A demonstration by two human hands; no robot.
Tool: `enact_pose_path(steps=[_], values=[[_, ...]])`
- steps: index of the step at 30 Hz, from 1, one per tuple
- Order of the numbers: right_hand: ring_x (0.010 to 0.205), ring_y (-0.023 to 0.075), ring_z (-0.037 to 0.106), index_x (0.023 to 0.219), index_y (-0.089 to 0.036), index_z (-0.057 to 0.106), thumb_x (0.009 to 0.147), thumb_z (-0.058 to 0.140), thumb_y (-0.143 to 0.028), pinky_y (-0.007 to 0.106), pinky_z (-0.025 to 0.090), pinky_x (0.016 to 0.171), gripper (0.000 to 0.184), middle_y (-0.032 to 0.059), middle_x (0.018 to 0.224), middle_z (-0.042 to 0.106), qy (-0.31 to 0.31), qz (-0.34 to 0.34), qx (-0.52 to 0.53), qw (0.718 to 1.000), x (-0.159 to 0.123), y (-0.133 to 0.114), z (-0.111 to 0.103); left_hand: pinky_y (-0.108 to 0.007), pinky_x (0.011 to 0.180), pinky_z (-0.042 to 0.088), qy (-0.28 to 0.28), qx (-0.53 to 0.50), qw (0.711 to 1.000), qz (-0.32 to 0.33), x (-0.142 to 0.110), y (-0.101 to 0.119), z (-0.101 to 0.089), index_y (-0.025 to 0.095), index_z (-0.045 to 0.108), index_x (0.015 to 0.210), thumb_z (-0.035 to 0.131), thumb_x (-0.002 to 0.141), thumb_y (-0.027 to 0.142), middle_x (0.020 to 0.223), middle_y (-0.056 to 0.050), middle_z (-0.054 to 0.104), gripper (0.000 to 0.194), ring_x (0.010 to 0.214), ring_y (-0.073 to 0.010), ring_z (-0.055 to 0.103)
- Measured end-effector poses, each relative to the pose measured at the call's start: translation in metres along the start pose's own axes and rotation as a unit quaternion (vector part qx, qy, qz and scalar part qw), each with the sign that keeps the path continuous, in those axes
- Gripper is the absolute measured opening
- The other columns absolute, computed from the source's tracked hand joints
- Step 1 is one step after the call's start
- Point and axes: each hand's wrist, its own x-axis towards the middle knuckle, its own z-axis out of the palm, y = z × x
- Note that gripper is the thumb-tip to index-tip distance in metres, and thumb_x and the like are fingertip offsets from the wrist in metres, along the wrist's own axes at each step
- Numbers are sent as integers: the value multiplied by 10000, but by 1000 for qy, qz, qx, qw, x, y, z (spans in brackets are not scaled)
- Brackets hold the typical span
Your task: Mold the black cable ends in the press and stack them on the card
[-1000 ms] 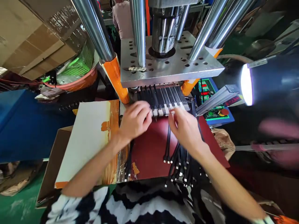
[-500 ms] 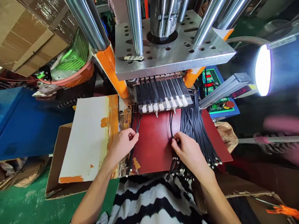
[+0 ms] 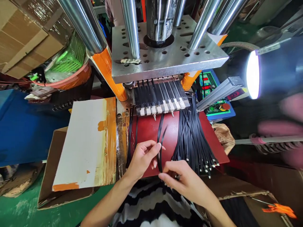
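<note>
My left hand [image 3: 142, 156] pinches two thin black flat cables [image 3: 160, 132] over the red work plate [image 3: 170, 135]. My right hand [image 3: 182, 181] is just below, fingers closed on the lower ends of the same cables near the plate's front edge. A fanned bundle of several black cables with metal plug ends [image 3: 193, 142] lies to the right on the plate. Beyond it, a mould block [image 3: 159, 96] holds a row of black cables with white inserts, under the press's steel platen [image 3: 165, 60].
A white and orange board [image 3: 87, 142] rests on an open cardboard box [image 3: 50, 176] to the left. Steel columns [image 3: 82, 25] with orange collars flank the press. A bright lamp [image 3: 253, 75] and a control panel [image 3: 216, 107] stand on the right. A blurred person's hand [image 3: 281, 132] shows at far right.
Both hands came away from the mould to the plate's front edge. They drew together at the middle, and the left now lifts two cables that the right also holds.
</note>
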Motion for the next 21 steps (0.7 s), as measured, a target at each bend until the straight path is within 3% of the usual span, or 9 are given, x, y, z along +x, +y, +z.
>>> enact_pose_path(steps=[2,4,7,11,15,17,21], values=[[602,126,507,737,-208,647,1003,671,-559,264,400,604,441,-25,654,614,-59,11,4,998,-2,-5,-6,-212,415,376,-17,24,1000,1,-7,2,2,196,671,771,735,834,781,540,62,513,593,400,-76,439],[640,133,536,805,-203,696,934,750,-601,258,421,613,422,-14,719,648,-68,23,42,997,2,-8,-14,-228,448,380,-33,71,997,10,-18,2,3,203,627,725,725,875,718,566,50,521,545,434,-86,452],[653,138,542,863,-202,697,891,782,-620,253,441,601,427,-10,754,638,17,29,135,990,13,-10,-20,-247,506,358,-30,171,983,50,-35,-5,4,207,575,663,698,935,527,590,36,521,438,506,-103,454],[558,113,473,779,-207,620,968,703,-584,244,389,530,430,-45,656,514,110,10,201,973,22,-7,-9,-261,569,381,-24,283,954,93,-47,-9,4,203,613,654,640,962,350,612,19,575,342,573,-126,502],[615,103,493,775,-197,625,1019,686,-418,229,395,582,335,-41,688,550,143,-54,153,976,19,-6,3,-251,661,493,18,297,942,153,-37,20,-2,202,777,986,648,991,315,827,-13,716,172,710,-148,639],[629,97,491,764,-195,622,1025,683,-343,224,396,604,306,-44,686,566,143,-80,114,980,18,-6,6,-249,721,535,33,267,941,206,-26,40,-4,200,785,1122,697,985,323,929,-26,746,204,781,-152,678],[607,94,509,756,-195,644,1026,673,-270,222,402,599,282,-44,672,596,154,-123,55,979,17,-3,10,-223,760,535,-12,252,930,267,-9,66,-3,197,828,931,738,990,263,901,-22,763,126,817,-138,702]])
